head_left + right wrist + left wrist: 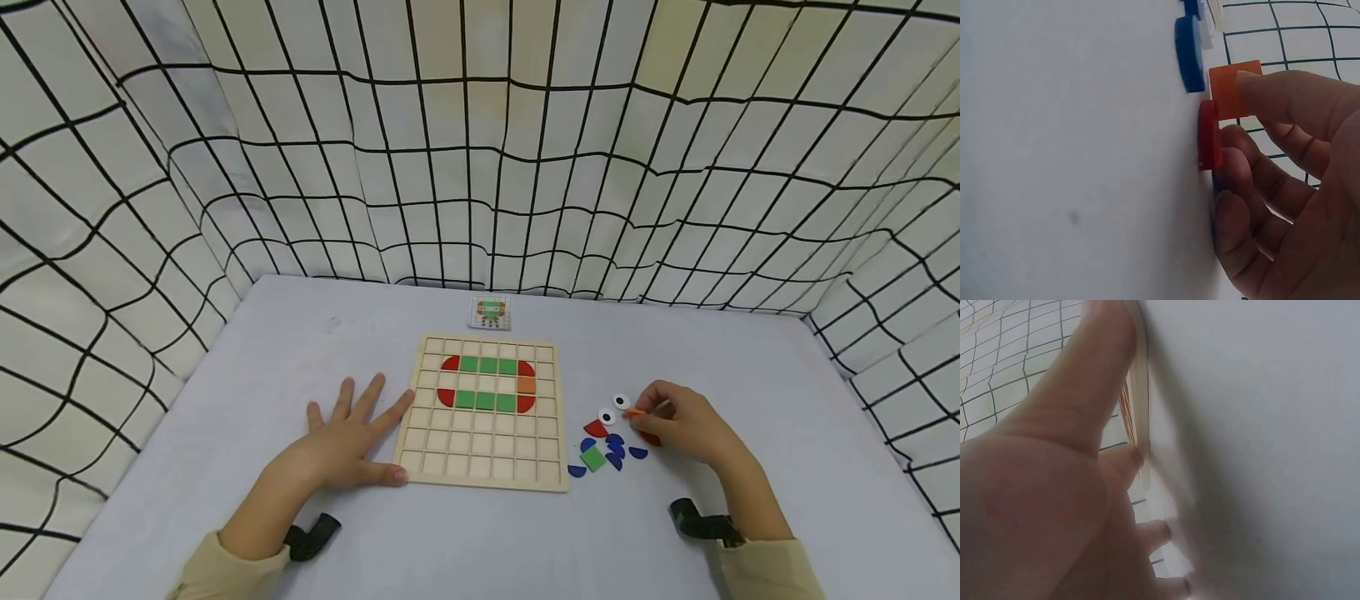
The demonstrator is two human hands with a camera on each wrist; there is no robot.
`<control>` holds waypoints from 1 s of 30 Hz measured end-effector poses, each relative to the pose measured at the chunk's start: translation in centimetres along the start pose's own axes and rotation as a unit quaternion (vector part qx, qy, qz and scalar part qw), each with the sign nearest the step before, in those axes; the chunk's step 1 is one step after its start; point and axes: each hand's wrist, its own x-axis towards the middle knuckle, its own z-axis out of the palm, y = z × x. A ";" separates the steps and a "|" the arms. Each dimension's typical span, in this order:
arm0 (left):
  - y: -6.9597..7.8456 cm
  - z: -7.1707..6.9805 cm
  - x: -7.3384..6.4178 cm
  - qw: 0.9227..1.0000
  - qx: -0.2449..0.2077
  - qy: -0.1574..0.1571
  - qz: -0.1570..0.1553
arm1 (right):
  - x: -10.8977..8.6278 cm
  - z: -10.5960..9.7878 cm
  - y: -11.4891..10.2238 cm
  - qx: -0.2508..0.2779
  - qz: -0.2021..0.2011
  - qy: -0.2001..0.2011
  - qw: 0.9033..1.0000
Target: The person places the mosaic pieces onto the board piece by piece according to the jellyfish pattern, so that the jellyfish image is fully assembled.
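My left hand lies with its fingers spread on the table, the index fingertip and thumb touching the left edge of the wooden grid board. On that board, two rows of green squares end in red quarter-round pieces. An orange square joins the rows on the right. Beyond the board's right side, my right hand pinches another orange square tile between thumb and fingers. Close under that hand, a red piece rests on the table.
Loose pieces lie right of the board: two eye discs, a red quarter-round, a green square and several blue half-rounds. A small picture card sits behind the board. Black-lined netting surrounds the white table.
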 end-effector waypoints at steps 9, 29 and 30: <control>-0.1 0.1 0.1 1.000 0.002 0.001 -0.003 | 0.1 0.3 -1.4 0.065 -0.009 0.029 0.997; -0.2 0.2 0.1 1.000 0.004 0.001 -0.002 | 3.2 3.4 -7.1 0.257 -0.102 -0.006 0.961; -0.2 0.2 0.1 1.000 0.004 0.002 -0.001 | 3.4 3.5 -7.5 0.258 -0.103 -0.010 0.961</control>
